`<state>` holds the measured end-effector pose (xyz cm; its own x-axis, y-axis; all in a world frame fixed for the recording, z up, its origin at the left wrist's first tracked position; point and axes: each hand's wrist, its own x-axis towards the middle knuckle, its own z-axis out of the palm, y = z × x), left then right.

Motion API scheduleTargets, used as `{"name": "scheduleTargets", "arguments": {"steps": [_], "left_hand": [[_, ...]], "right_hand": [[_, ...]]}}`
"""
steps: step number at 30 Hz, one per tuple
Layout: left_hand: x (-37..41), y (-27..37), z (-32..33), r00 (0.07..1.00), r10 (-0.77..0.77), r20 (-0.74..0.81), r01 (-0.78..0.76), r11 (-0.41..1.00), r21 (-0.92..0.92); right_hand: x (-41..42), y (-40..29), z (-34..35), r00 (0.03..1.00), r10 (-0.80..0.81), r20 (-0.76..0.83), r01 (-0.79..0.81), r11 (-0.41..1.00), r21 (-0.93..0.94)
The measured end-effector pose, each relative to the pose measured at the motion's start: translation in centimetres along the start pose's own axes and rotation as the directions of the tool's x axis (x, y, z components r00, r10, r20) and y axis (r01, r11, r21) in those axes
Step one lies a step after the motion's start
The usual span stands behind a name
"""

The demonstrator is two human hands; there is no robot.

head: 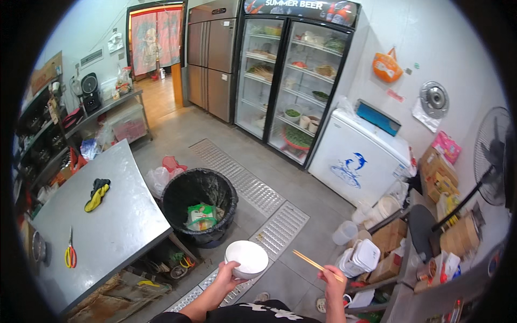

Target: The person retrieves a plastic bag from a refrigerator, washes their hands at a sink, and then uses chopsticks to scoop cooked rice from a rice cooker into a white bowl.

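Note:
A white bowl (247,256) is gripped at its rim by my left hand (228,275), thumb over the edge. Its white inside shows no food that I can make out. In my right hand (334,278) is a pair of wooden chopsticks (310,260), their tips pointing up and to the left, apart from the bowl. Ahead and to the left of the bowl stands a large black bin (171,210) with a black liner; a green and white plastic packet (201,216) lies inside it. Below both hands is the tiled floor with a metal drain grating (278,232).
A steel table (133,206) on the left carries red-and-yellow-handled scissors (70,252) and a black and yellow glove (97,195). White tubs (359,258), cartons (387,234) and a black fan (490,155) crowd the right. A glass-door fridge (299,93) and white chest freezer (351,161) stand ahead.

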<state>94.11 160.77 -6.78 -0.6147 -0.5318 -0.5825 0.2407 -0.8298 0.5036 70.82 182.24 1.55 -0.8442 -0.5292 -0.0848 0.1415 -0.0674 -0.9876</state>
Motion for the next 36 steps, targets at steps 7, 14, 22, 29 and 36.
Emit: {"name": "scheduleTargets", "arguments": {"steps": [7, 14, 22, 29, 36], "left_hand": [[5.6, 7.2, 10.3, 0.972, 0.235, -0.025, -0.235, 0.971, -0.034], [22.8, 10.4, 10.5, 0.972, 0.196, -0.133, -0.212, 0.970, -0.122], [42.8, 22.8, 17.8, 0.952, 0.277, -0.134, -0.277, 0.961, 0.013], [54.1, 32.9, 18.4, 0.858, 0.457, -0.234, -0.486, 0.870, -0.084], [55.1, 42.9, 20.7, 0.680, 0.359, -0.639, -0.665, 0.669, -0.332]], "right_hand": [[14.9, -2.5, 14.7, 0.442, -0.359, 0.822, 0.681, 0.731, -0.047], [28.3, -0.4, 25.2, -0.102, -0.253, 0.962, 0.877, 0.434, 0.207], [48.5, -3.0, 35.3, -0.126, -0.249, 0.960, 0.862, 0.452, 0.230], [64.7, -2.3, 43.9, -0.137, -0.377, 0.916, 0.826, 0.468, 0.316], [89.6, -0.7, 47.9, 0.080, 0.415, 0.906, 0.882, 0.394, -0.258]]}}
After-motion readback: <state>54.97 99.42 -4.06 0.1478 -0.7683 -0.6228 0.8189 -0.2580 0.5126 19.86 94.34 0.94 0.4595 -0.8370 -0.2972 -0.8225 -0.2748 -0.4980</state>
